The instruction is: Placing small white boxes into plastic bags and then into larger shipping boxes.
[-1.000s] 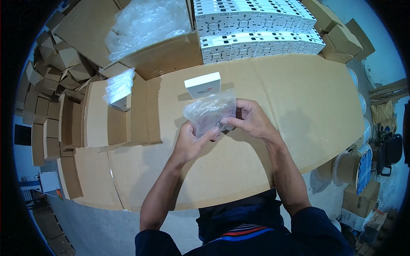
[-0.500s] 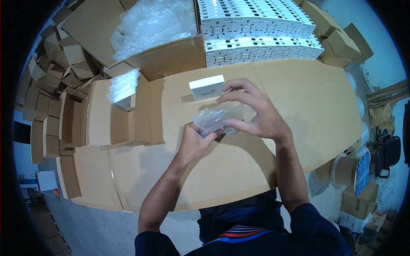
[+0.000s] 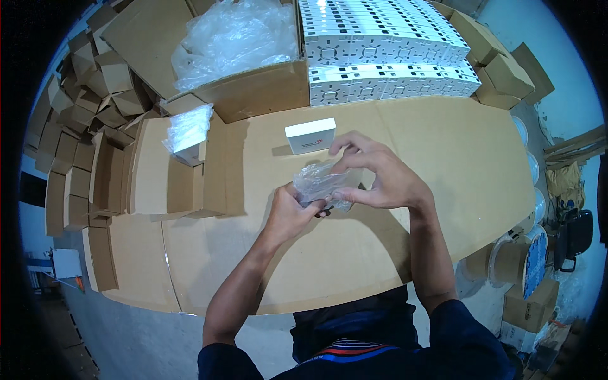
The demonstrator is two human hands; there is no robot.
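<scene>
Both hands hold a crumpled clear plastic bag (image 3: pixel 320 182) with a small dark item inside, just above the cardboard-covered table (image 3: pixel 443 158). My left hand (image 3: pixel 292 212) grips the bag's lower left end. My right hand (image 3: pixel 377 174) curls over its top and right side, fingers pinching the plastic. A small white box (image 3: pixel 310 135) stands on the table just beyond the hands, apart from them.
A large open carton with clear plastic wrap (image 3: pixel 234 38) sits at the back. Stacked white boxes (image 3: pixel 386 57) fill the back right. A wrapped white box (image 3: pixel 189 134) rests in an open flat carton at left. Small brown cartons (image 3: pixel 82 82) pile up far left.
The bag, spread open and held higher a second ago, is now crumpled smaller between the hands. My right hand has moved over the top of it.
</scene>
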